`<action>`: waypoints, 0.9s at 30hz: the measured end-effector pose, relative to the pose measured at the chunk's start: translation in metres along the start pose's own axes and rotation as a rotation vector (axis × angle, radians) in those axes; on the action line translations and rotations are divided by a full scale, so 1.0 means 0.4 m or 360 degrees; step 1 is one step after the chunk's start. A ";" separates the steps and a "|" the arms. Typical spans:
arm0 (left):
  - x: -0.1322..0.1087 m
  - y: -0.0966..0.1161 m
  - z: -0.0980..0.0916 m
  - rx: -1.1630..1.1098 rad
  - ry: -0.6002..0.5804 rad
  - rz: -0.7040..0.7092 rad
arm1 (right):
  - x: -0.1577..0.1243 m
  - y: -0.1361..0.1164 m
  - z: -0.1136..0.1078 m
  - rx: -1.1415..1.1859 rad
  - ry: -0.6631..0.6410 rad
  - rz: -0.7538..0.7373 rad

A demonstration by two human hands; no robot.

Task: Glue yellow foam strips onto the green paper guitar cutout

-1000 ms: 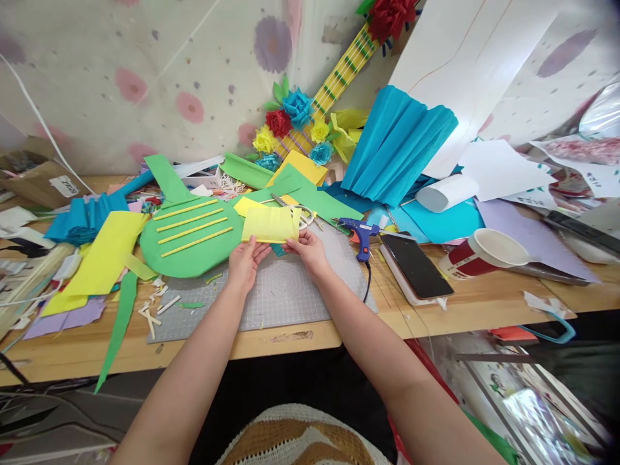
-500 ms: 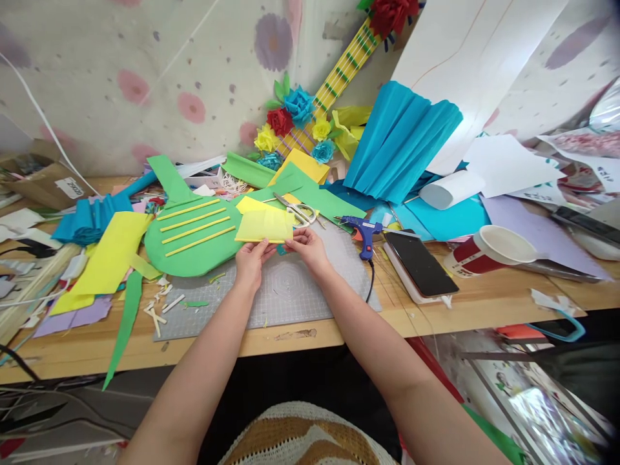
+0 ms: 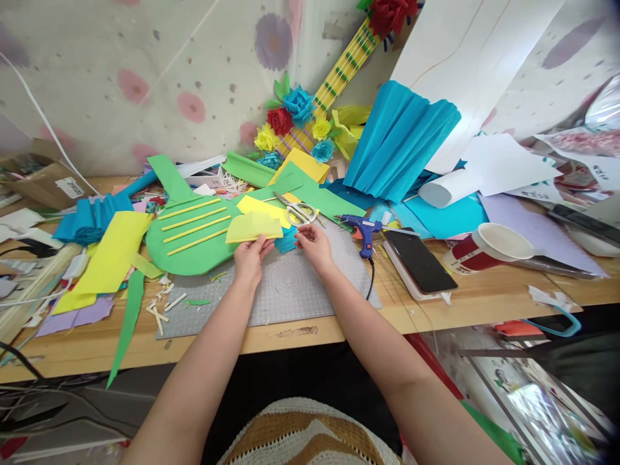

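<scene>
A piece of yellow paper [image 3: 254, 227] with a folded lower edge is pinched in my left hand [image 3: 250, 259], thumb on its near side. My right hand [image 3: 314, 248] is just to the right of it, apart from the paper, its thumb and forefinger slightly parted with nothing visible between them. Between the hands a small blue paper piece [image 3: 285, 240] lies on the grey cutting mat [image 3: 290, 297]. Beyond my fingers are scissors [image 3: 300, 212] with white handles. Left of my left hand lies a green guitar-shaped cutout [image 3: 194, 252] with yellow strips across it.
A blue glue gun [image 3: 363, 231] with a cord sits right of the mat. A phone [image 3: 420, 261] and a paper cup [image 3: 489, 248] are farther right. A flower-decorated paper guitar [image 3: 339, 77] leans at the back beside pleated blue paper [image 3: 400, 142]. Yellow sheets [image 3: 109, 252] lie left.
My right hand has let go of the yellow paper's right end. My left hand has moved the paper slightly left and tilted it, uncovering more of the blue piece.
</scene>
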State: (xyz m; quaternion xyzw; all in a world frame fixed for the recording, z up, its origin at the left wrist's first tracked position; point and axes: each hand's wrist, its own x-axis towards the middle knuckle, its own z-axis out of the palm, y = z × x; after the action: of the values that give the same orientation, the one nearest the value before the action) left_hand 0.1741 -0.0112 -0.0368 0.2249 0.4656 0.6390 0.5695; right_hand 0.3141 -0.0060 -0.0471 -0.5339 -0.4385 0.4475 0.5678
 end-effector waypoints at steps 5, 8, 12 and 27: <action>0.006 0.000 -0.005 -0.0025 0.0016 -0.0001 | 0.008 0.009 -0.011 -0.0199 0.0054 -0.0070; 0.002 0.003 -0.003 0.0006 0.0006 -0.0037 | 0.005 0.008 -0.012 -0.0298 -0.0007 -0.0020; 0.002 0.007 -0.003 0.0064 -0.0036 -0.0072 | 0.003 0.001 -0.015 -0.0327 -0.0146 0.0138; -0.007 0.004 0.005 0.0083 -0.0431 -0.0228 | -0.011 -0.022 -0.019 -0.0584 -0.0160 0.0119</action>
State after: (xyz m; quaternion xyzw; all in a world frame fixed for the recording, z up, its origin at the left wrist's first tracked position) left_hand 0.1754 -0.0131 -0.0338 0.2900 0.4159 0.5483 0.6650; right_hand 0.3208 -0.0123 -0.0388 -0.6214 -0.5203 0.4071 0.4212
